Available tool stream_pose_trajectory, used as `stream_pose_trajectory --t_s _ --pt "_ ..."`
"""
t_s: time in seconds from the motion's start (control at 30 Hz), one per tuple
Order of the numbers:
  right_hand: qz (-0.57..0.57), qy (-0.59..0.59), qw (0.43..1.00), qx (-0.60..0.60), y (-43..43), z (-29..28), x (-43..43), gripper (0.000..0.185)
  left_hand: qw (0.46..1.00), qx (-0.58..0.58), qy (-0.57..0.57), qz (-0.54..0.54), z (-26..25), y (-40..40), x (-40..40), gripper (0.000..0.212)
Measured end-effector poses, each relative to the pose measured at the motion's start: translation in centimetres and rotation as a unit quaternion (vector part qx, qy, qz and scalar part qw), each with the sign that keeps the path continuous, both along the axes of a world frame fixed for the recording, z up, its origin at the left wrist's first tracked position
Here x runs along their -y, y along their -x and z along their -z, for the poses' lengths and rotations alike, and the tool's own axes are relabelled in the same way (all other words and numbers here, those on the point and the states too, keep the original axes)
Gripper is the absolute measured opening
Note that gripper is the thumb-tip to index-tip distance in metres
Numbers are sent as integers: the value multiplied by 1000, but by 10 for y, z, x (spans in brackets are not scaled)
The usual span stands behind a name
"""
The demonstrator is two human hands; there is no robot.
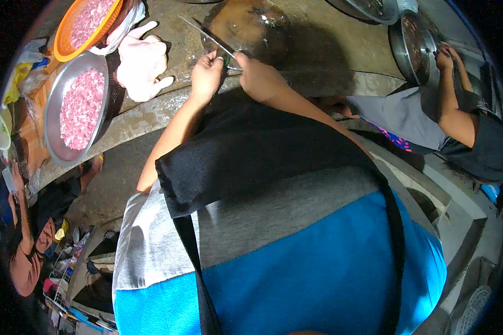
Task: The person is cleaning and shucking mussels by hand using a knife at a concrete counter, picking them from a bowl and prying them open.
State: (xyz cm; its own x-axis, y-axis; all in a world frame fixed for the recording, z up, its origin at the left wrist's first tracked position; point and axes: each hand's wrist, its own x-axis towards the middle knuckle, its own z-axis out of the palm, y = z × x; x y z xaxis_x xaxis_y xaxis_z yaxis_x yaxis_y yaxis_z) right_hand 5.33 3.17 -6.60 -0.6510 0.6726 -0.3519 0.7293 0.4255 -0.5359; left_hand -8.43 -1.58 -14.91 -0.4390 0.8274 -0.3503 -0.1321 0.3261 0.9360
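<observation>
My right hand [257,77] grips a long, narrow-bladed knife [207,35], whose tip points away to the upper left. Close beside it, my left hand [205,77] pinches a small dark and green object [225,60]; what it is cannot be made out. Both hands are over the near edge of a round, wet chopping block [239,27]. Left of my left hand lies a whole raw plucked chicken [140,63] on the concrete counter [176,50], its legs spread.
A metal colander [52,125] of chopped pink meat stands at left, below an orange plastic basket [60,46] of similar meat. At right, another person's hands [446,56] are at a large metal pot [402,46]. A further person [25,251] is at far left.
</observation>
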Motion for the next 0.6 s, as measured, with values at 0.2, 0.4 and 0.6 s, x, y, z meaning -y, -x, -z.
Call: stream_pose_trajectory --t_s 0.2,0.4,0.6 --pt "2 -22 999 -33 0 5 -1 43 1000 29 -2 9 -5 0 -3 29" --pt "14 8 1000 4 3 0 -4 44 999 -26 -35 15 11 4 -4 29" --pt "8 -11 1000 -21 -1 -4 0 43 999 -17 11 38 -9 6 -4 29"
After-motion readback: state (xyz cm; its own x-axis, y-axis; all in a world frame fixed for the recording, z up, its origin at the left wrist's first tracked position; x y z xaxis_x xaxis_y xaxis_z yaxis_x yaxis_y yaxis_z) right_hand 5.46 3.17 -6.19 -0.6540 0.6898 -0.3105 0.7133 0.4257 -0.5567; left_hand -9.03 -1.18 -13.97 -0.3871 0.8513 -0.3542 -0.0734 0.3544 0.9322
